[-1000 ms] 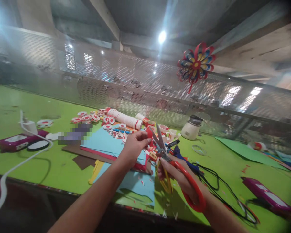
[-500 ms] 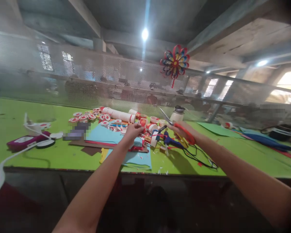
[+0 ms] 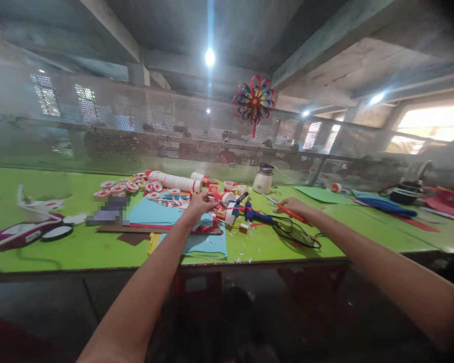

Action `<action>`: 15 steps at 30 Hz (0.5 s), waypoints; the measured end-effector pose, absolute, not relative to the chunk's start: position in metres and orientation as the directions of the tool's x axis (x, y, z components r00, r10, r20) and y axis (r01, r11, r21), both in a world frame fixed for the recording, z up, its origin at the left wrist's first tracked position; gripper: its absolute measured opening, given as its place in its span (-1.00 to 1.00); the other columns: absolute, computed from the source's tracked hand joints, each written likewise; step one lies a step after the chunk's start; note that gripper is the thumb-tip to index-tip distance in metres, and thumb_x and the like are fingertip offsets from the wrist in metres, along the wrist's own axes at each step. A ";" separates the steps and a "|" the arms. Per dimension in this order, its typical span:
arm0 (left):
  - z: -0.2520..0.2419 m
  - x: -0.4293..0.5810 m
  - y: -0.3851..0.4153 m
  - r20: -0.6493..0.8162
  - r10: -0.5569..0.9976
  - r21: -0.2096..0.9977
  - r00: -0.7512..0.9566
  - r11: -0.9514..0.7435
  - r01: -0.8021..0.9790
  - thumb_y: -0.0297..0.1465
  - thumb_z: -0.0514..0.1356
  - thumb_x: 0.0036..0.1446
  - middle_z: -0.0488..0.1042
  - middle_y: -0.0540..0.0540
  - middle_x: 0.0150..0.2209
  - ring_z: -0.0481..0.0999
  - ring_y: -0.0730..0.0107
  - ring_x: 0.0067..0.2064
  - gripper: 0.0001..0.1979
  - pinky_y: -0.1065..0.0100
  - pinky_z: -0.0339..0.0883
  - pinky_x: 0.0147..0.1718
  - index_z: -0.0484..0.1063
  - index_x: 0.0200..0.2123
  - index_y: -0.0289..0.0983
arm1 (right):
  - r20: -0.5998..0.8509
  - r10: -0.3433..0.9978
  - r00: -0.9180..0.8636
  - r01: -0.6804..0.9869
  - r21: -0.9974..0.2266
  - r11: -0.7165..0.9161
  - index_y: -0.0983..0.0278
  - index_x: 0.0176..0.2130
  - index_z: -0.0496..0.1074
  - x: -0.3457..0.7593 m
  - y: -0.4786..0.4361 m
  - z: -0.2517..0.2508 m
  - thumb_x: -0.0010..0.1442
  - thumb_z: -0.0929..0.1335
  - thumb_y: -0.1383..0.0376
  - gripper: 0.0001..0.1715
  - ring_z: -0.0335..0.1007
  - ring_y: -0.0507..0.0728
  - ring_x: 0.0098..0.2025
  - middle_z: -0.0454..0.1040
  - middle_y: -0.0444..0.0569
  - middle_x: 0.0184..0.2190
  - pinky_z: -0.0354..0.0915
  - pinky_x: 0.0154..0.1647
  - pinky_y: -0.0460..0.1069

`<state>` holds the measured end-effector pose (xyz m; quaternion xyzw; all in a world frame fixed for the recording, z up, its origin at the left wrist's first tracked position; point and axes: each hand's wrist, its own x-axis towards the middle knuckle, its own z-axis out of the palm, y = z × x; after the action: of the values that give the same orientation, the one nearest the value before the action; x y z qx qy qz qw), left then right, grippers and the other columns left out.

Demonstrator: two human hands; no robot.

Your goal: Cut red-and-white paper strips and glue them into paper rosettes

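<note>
My left hand (image 3: pixel 199 204) reaches over the light blue paper sheets (image 3: pixel 155 212) with its fingers curled around a small red and white piece I cannot name. My right hand (image 3: pixel 295 206) lies low on the green table (image 3: pixel 79 247), closed on the red-handled scissors (image 3: pixel 287 212), whose blades point away to the left. Between the hands lie a blue glue gun (image 3: pixel 255 216) with a black cable (image 3: pixel 295 233), and small red and white paper rings (image 3: pixel 227 197).
Red and white paper discs (image 3: pixel 117 187) and a white roll (image 3: pixel 176 180) lie at the back left. A white pot (image 3: pixel 264 179) stands by the mesh fence. A purple device (image 3: pixel 17 233) sits at the left. Coloured sheets (image 3: pixel 382 206) spread at the right. A paper pinwheel (image 3: pixel 254 99) hangs above.
The view has pulled back from the table. My right hand has carried the scissors out to the right and lowered them onto the table. My left hand has kept its piece.
</note>
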<state>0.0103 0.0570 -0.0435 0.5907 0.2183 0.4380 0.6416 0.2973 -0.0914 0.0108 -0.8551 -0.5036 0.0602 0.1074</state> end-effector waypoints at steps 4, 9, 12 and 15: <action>-0.042 0.009 0.055 0.250 0.804 0.945 0.539 -0.082 -0.316 -0.59 0.33 -0.23 0.45 0.01 -0.58 0.47 0.48 -0.53 -0.63 0.46 0.31 -0.51 0.41 -0.25 -0.37 | -0.079 0.882 0.464 0.869 -0.154 -0.471 0.33 -0.09 0.40 0.310 -0.076 -0.001 0.23 0.32 0.20 -0.69 0.41 0.16 -0.13 0.43 0.00 -0.10 0.36 -0.14 0.09; -0.042 0.010 0.054 0.235 0.815 0.940 0.530 -0.053 -0.336 -0.57 0.31 -0.17 0.47 -0.01 -0.56 0.46 0.50 -0.54 -0.72 0.46 0.33 -0.52 0.42 -0.30 -0.38 | -0.102 0.890 0.444 0.887 -0.089 -0.453 0.29 -0.01 0.35 0.327 -0.054 -0.006 0.25 0.30 0.22 -0.67 0.38 0.17 -0.08 0.38 0.02 -0.02 0.36 -0.11 0.12; -0.042 0.010 0.053 0.219 0.809 0.939 0.545 -0.023 -0.343 -0.56 0.28 -0.14 0.49 -0.05 -0.53 0.46 0.52 -0.54 -0.79 0.46 0.34 -0.51 0.43 -0.33 -0.39 | -0.098 0.891 0.444 0.889 -0.074 -0.451 0.30 0.00 0.35 0.334 -0.040 -0.011 0.25 0.30 0.22 -0.66 0.38 0.17 -0.08 0.38 0.02 -0.01 0.36 -0.11 0.13; -0.042 0.010 0.053 0.209 0.807 0.935 0.552 0.001 -0.355 -0.58 0.26 -0.12 0.48 -0.04 -0.54 0.48 0.49 -0.53 -0.81 0.45 0.37 -0.49 0.42 -0.34 -0.40 | -0.088 0.895 0.437 0.893 -0.074 -0.444 0.29 0.00 0.34 0.338 -0.029 -0.018 0.25 0.30 0.23 -0.66 0.38 0.16 -0.08 0.38 0.03 -0.01 0.36 -0.11 0.13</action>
<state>0.0100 0.0531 -0.0420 0.5621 0.2009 0.4285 0.6782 0.3380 -0.0287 -0.0183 -0.8477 -0.5273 0.0570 0.0085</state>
